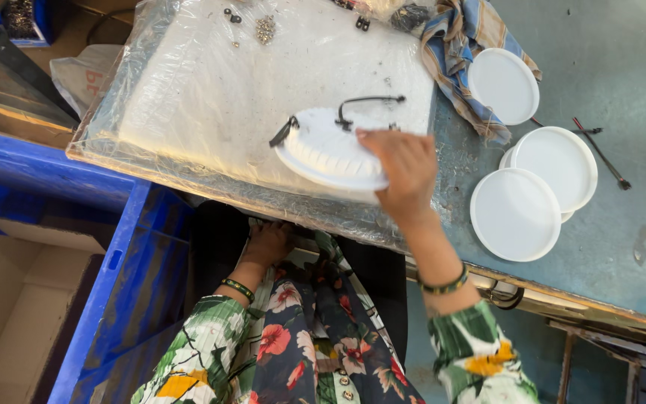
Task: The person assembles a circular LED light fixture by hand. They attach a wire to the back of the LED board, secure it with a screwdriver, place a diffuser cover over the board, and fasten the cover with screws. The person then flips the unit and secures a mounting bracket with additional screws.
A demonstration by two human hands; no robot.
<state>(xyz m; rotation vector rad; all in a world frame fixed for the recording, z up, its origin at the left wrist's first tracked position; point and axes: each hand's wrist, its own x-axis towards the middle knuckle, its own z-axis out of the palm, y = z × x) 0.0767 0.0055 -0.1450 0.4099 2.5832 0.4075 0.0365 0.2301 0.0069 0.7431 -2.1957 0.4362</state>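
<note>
My right hand (405,168) grips the near right edge of a round white lamp housing (327,150) lying on a plastic-wrapped white foam pad (211,97). The housing has ribbed fins, a black wire looping over its top and a black clip on its left side. My left hand (267,243) rests down in my lap below the table edge, fingers curled against the floral cloth; I cannot see anything in it.
Three white round discs (516,213) lie on the grey-blue table (622,67) at right, beside a striped cloth (465,52) and loose wires (600,150). Small metal screws and clips (265,28) sit at the pad's far edge. A blue crate (114,254) holds a cardboard box (9,307) at left.
</note>
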